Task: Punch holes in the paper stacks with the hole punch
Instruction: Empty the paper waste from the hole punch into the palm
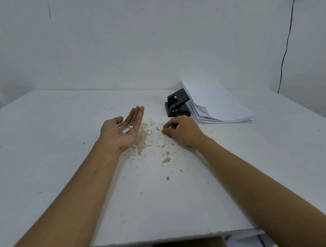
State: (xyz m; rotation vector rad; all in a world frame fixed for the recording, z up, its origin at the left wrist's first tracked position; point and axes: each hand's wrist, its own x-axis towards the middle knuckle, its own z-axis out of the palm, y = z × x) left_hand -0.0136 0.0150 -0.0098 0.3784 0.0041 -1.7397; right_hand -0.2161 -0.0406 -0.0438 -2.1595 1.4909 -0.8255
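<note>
My flat left hand (124, 130) cups white paper punch-outs (127, 130) level while my right hand (180, 131), fingers curled, pinches strays off the white worktop (46, 156).

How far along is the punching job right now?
Looks done: the stack of white paper sheets shows small holes along one edge and lies beside the black metal hole punch, untouched. In hand: the left hand cups white paper punch-outs; the right hand pinches at the stained white table. Left: clearing those scraps.
</note>
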